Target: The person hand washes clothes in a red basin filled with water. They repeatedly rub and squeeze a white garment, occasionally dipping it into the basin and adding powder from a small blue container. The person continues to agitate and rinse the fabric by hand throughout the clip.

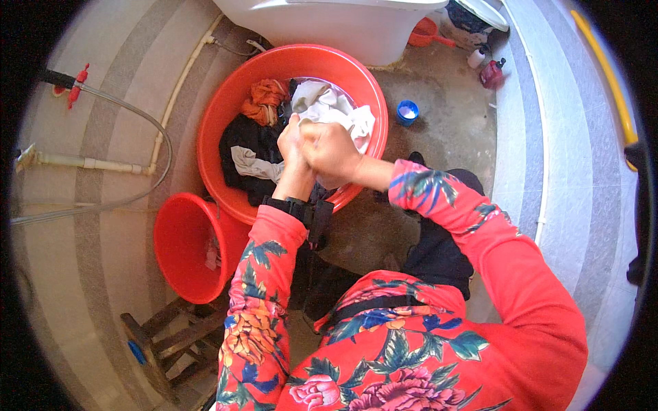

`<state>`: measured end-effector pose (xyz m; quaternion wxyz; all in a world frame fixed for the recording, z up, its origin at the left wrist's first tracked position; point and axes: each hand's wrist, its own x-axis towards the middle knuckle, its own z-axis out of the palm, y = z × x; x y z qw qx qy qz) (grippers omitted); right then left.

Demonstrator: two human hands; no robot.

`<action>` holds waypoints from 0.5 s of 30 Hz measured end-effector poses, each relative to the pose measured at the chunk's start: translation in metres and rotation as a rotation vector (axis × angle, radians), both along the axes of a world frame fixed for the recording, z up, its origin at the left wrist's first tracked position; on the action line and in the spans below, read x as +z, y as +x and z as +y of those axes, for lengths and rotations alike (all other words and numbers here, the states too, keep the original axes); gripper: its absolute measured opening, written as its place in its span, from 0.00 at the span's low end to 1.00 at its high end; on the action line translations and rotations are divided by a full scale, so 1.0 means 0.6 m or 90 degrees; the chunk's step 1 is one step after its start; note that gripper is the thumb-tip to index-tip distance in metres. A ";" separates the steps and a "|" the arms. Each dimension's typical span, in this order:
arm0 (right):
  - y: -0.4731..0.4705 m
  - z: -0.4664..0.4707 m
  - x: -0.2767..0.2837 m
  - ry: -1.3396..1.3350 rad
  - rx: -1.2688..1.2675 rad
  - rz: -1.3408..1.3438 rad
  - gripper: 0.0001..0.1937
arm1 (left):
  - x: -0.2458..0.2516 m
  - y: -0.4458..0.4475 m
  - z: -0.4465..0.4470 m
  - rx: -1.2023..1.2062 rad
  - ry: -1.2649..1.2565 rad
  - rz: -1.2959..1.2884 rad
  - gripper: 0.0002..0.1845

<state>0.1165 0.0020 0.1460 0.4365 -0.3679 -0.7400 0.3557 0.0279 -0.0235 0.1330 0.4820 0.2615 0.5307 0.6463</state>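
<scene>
A large red plastic basin [288, 57] stands before me with wet laundry in it. Over its near right part, my left hand [292, 144] and my right hand [331, 150] press together, fists closed around a white cloth [323, 105]. Part of that cloth spreads beyond my knuckles toward the basin's right wall; what lies inside my grip is hidden. Black clothing [239, 146] fills the left of the basin, with an orange garment [264, 100] above it. A pale strip of fabric [252, 163] lies across the black cloth, left of my left wrist.
A red bucket [177, 246] leans at the basin's lower left, near a wooden stool [175, 344]. On the floor to the right are a small blue cup [407, 114] holding white powder, a red dipper [425, 34] and bottles [492, 74]. A hose [154, 123] loops along the left wall.
</scene>
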 end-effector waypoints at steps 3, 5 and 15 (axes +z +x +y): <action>0.003 -0.006 0.017 -0.090 -0.088 -0.041 0.20 | 0.022 0.011 -0.002 0.106 -0.132 -0.187 0.22; 0.006 -0.020 0.035 -0.068 -0.032 -0.083 0.17 | 0.046 0.009 0.000 0.119 -0.171 -0.122 0.24; 0.018 -0.024 0.057 -0.109 -0.048 0.021 0.18 | 0.045 0.036 -0.015 0.113 -0.164 -0.117 0.24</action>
